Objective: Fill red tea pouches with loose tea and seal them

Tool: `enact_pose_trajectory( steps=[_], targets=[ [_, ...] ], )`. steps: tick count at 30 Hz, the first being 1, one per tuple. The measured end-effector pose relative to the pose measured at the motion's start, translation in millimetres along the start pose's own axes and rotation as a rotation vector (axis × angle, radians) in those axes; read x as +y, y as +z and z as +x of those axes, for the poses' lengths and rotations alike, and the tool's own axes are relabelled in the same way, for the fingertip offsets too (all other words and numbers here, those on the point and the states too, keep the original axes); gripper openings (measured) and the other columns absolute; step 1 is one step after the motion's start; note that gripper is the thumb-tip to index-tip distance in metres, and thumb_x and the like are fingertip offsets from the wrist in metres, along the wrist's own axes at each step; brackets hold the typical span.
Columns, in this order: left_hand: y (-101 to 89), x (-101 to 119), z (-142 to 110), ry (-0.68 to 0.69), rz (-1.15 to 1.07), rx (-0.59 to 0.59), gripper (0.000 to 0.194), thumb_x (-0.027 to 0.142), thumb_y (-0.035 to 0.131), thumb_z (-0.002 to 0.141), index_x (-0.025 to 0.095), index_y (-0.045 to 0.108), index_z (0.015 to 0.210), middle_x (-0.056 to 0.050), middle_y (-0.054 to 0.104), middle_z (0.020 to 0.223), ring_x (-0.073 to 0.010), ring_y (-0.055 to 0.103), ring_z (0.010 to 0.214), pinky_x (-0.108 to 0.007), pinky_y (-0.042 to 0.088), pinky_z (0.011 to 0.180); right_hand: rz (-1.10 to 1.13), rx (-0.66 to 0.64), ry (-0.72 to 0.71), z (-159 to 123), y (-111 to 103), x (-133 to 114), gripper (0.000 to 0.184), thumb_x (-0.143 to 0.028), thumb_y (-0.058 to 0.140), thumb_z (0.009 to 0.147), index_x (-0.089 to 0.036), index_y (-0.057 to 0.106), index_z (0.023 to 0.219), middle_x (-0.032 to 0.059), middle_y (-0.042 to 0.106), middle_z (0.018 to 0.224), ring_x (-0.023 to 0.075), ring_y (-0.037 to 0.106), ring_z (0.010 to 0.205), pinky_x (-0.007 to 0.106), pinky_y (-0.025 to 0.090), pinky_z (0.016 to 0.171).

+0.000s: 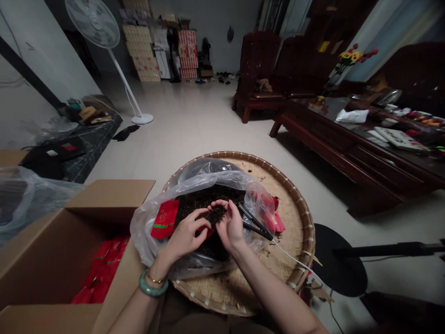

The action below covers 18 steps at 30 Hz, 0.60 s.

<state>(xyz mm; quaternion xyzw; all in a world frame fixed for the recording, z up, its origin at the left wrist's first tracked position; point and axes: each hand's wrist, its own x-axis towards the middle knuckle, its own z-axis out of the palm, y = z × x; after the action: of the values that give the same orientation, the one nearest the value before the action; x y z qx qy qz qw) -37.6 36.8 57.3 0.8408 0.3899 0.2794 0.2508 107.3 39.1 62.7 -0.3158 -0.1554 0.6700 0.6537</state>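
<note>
A clear plastic bag (208, 178) full of dark loose tea leaves (201, 197) lies open on a round woven bamboo tray (295, 204). My left hand (186, 234) is closed, pinching a small red packet just over the bag's mouth. My right hand (227, 222) is cupped and closed around a clump of tea leaves, fingertips touching the left hand's. One red packet (165, 219) rests at the bag's left rim, others (274, 211) lie at its right. A black sealing clamp (255, 222) with a white cord lies just right of my right hand.
An open cardboard box (69, 222) with red packets (104, 273) inside stands at my left. A dark wooden table (347, 144) with clutter and wooden chairs stand at right. A standing fan (93, 21) and stacked boxes are far back. A black stool (339, 260) sits right of the tray.
</note>
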Motion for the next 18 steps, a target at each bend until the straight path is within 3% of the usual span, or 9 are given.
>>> enact_pose_trajectory(
  steps=[4, 8, 11, 18],
  targets=[
    [2.4, 0, 0, -0.073, -0.122, 0.002, 0.018, 0.008, 0.051, 0.076, 0.019, 0.065, 0.078, -0.01, 0.051, 0.128, -0.0132, 0.065, 0.075, -0.026, 0.055, 0.066, -0.081, -0.009, -0.019, 0, -1, 2, 0.031, -0.045, 0.048, 0.082, -0.02, 0.065, 0.075, 0.0023, 0.065, 0.079, 0.0194, 0.06, 0.084, 0.036, 0.044, 0.089],
    [5.6, 0, 1, -0.092, -0.229, 0.048, 0.018, 0.008, 0.05, 0.075, 0.019, 0.065, 0.077, -0.01, 0.051, 0.126, -0.019, 0.062, 0.096, -0.026, 0.057, 0.069, -0.149, 0.007, -0.087, -1, -2, 4, 0.034, -0.043, 0.046, 0.084, -0.019, 0.068, 0.073, 0.003, 0.067, 0.079, 0.0196, 0.059, 0.086, 0.035, 0.041, 0.093],
    [7.2, 0, 1, -0.112, -0.286, 0.079, 0.017, 0.009, 0.05, 0.076, 0.019, 0.065, 0.077, -0.01, 0.052, 0.124, -0.0205, 0.061, 0.1, -0.027, 0.059, 0.068, -0.182, -0.009, -0.114, -2, -3, 5, 0.036, -0.046, 0.045, 0.085, -0.02, 0.067, 0.074, 0.003, 0.067, 0.079, 0.0197, 0.059, 0.085, 0.036, 0.042, 0.091],
    [12.6, -6, -1, -0.105, -0.241, 0.157, 0.015, 0.01, 0.052, 0.076, 0.019, 0.064, 0.079, -0.009, 0.053, 0.118, -0.0205, 0.059, 0.103, -0.03, 0.058, 0.076, -0.305, -0.195, -0.165, -13, 1, 3, 0.045, -0.054, 0.04, 0.087, -0.019, 0.069, 0.085, 0.005, 0.069, 0.089, 0.0202, 0.06, 0.09, 0.037, 0.042, 0.091]
  ],
)
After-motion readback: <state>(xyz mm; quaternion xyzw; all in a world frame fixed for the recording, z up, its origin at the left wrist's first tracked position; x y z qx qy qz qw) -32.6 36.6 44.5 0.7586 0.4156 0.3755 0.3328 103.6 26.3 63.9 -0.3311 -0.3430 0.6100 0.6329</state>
